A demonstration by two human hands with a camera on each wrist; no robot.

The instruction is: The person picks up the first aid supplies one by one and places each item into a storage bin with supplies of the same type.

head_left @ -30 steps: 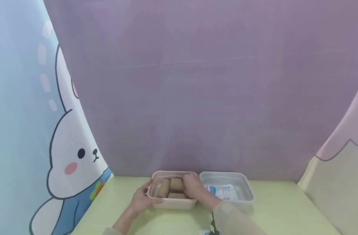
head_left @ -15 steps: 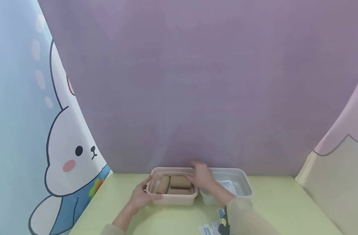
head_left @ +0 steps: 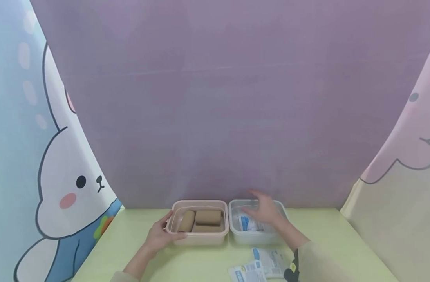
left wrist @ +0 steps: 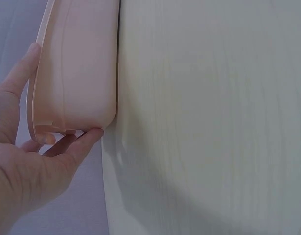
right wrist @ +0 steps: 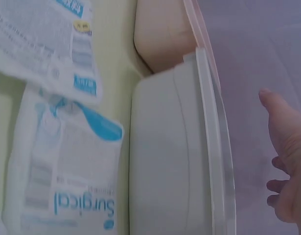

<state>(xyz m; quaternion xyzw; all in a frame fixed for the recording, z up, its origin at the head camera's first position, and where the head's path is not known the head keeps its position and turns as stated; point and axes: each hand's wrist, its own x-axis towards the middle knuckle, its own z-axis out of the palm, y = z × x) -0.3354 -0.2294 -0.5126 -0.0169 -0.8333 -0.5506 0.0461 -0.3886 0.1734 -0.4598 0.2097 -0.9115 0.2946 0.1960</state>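
Note:
A pink plastic bin point(head_left: 201, 239) holds several brown rolls point(head_left: 208, 217). My left hand point(head_left: 158, 236) grips its left end; in the left wrist view the thumb lies at the rim and fingers touch the end wall. My right hand point(head_left: 266, 211) hovers over a white translucent bin point(head_left: 255, 238), fingers spread and holding nothing. Inside that bin are white-and-blue packets point(head_left: 246, 224), partly hidden by the hand. In the right wrist view the thumb and fingers point(right wrist: 282, 127) stand apart, above the rim.
Two white-and-blue packets, one in front point(head_left: 249, 272) and one behind it point(head_left: 271, 260), lie on the pale yellow-green table before the white bin. One in the right wrist view reads "Surgical" point(right wrist: 72, 171). A purple-grey curtain point(head_left: 215, 117) hangs directly behind the bins.
My right hand has left the pink bin and moved right, over the white bin. The rolls at the right now lie crosswise. My left hand keeps its grip; the head view has turned slightly right.

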